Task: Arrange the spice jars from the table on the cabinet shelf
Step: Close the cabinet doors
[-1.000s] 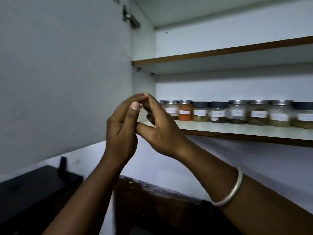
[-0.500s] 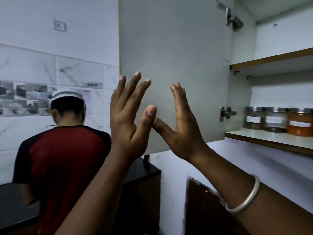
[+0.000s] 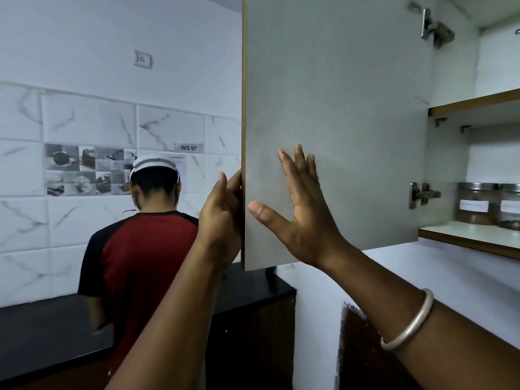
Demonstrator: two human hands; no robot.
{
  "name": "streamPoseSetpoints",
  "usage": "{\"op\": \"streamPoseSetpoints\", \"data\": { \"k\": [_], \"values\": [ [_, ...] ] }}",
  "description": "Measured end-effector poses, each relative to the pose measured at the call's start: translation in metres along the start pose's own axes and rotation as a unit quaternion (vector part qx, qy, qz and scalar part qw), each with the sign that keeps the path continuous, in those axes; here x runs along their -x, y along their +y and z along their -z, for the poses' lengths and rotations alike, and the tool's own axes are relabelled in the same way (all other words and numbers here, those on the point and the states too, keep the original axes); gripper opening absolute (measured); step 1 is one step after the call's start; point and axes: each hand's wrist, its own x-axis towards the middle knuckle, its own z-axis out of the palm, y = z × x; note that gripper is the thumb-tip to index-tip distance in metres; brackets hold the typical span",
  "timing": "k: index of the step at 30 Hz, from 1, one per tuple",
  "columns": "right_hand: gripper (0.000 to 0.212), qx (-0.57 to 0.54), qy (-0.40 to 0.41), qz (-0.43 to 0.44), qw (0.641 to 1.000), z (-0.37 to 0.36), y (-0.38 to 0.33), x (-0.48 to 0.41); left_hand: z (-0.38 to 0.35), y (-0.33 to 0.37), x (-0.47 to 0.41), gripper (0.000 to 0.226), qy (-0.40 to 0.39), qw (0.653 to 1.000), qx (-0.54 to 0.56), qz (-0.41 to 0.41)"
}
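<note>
The white cabinet door (image 3: pixel 337 108) stands open, its inner face towards me. My left hand (image 3: pixel 221 215) holds the door's free edge, its fingertips hidden behind that edge. Flat on the inner face lies my right hand (image 3: pixel 301 209), fingers straight and spread, a silver bangle on the wrist. At the far right, two glass spice jars (image 3: pixel 477 204) with metal lids and white labels stand on the lower cabinet shelf (image 3: pixel 461 235); the second jar (image 3: pixel 510 206) is cut off by the frame edge. Neither hand carries a jar.
A person in a red and black shirt (image 3: pixel 140 263) stands to the left with their back to me, at a dark counter (image 3: pixel 42 327) along the tiled wall. Two metal hinges (image 3: pixel 422 194) are fixed to the door. An upper shelf (image 3: pixel 478 102) sits above.
My view has swung left, away from the row of jars. My hands, joined a second ago, parted and went onto the cabinet door: left at its edge, right flat on its face.
</note>
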Motion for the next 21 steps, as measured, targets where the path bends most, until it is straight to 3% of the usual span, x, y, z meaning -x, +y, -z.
{"op": "streamPoseSetpoints", "data": {
  "k": [6, 14, 19, 21],
  "values": [
    [0.101, -0.007, 0.027, 0.009, 1.000, 0.006, -0.009, 0.020, -0.022, 0.010, 0.029, 0.056, -0.102, 0.992, 0.068, 0.028],
    [0.089, -0.049, 0.148, 0.053, 0.986, 0.056, -0.022, 0.068, -0.118, 0.009, 0.087, 0.088, -0.301, 0.932, 0.203, 0.006],
    [0.087, -0.215, 0.108, 0.038, 0.970, 0.123, -0.017, 0.107, -0.184, -0.028, 0.103, 0.112, -0.270, 0.959, 0.085, -0.032],
    [0.081, -0.236, 0.105, 0.032, 0.966, 0.154, -0.013, 0.123, -0.216, -0.038, 0.104, 0.102, -0.283, 0.954, 0.007, -0.101]
  ]
}}
